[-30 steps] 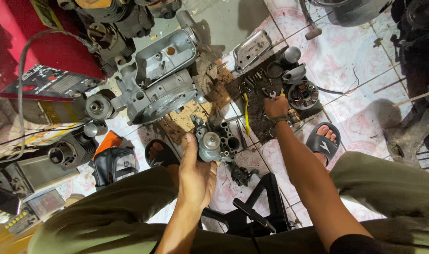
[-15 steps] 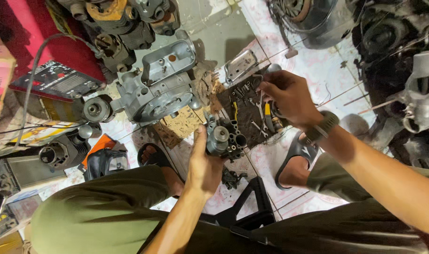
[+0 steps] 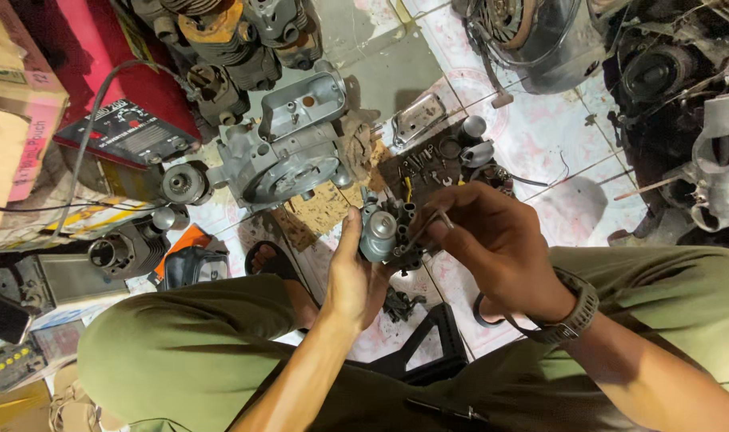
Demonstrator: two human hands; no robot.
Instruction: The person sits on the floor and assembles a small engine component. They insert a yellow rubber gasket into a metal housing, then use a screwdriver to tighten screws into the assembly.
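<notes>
Hidden from my view: near side of the metal part (image 3: 384, 232), behind my left hand (image 3: 352, 276). Thin tool (image 3: 428, 226): tip too small to tell. Engine block (image 3: 684, 96): cut by right edge. Cardboard box (image 3: 12, 136): cut by left edge.

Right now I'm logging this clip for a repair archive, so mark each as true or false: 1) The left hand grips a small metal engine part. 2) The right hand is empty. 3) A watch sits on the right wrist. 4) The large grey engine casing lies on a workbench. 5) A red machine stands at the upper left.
1) True: the left hand grips the small metal engine part.
2) False: the right hand pinches a thin metal tool whose tip is at the part.
3) True: a watch is on that wrist.
4) False: the grey engine casing lies on the tiled floor.
5) True: the red machine is there.
</notes>
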